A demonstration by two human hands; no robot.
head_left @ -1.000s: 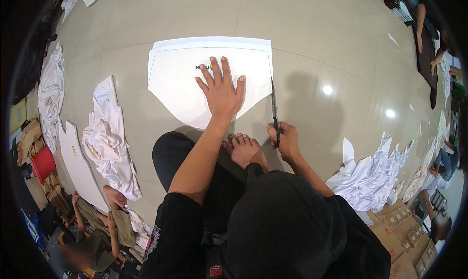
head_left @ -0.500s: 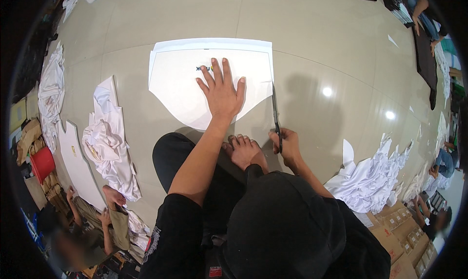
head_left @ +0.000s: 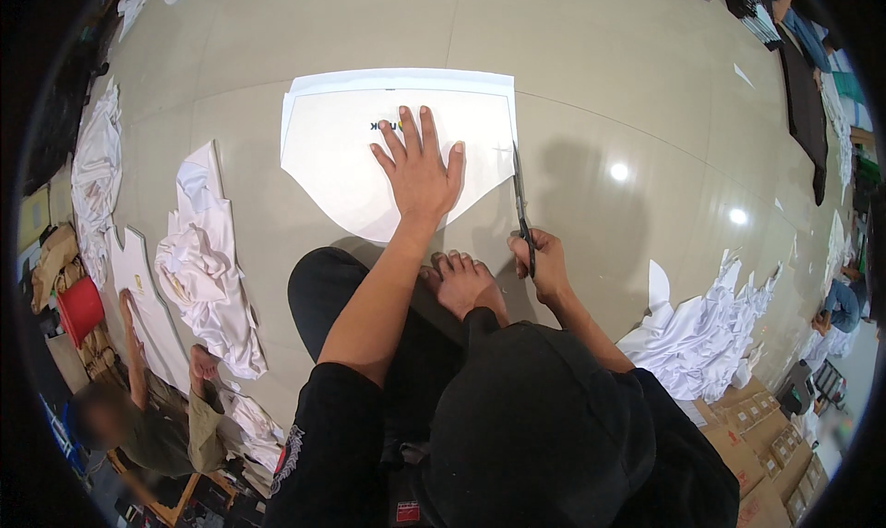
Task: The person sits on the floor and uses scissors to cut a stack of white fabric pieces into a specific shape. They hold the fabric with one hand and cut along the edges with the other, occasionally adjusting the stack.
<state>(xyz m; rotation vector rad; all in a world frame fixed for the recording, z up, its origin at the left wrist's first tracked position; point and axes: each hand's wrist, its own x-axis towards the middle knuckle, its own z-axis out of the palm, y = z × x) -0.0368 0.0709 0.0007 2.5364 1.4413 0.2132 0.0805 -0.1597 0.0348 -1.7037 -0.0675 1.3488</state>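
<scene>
A white panel lies flat on the tiled floor, straight along its far edge and curved on the near side. It looks like a pattern piece with a small printed mark, resting on white fabric that shows along the far edge. My left hand presses on its middle, palm down, with fingers spread. In my right hand is a pair of scissors with dark handles. Their blades point away from me and lie along the panel's right edge, touching it near the right corner.
Crumpled white cloth lies to the left, and a heap of white scraps to the right. Cardboard boxes stand at the lower right. A co-worker sits at the lower left beside another white panel. My bare foot rests near the panel.
The scissors and my right hand have moved slightly forward along the panel's right edge. My left hand stays in place. The co-worker at lower left has reached an arm onto the other panel.
</scene>
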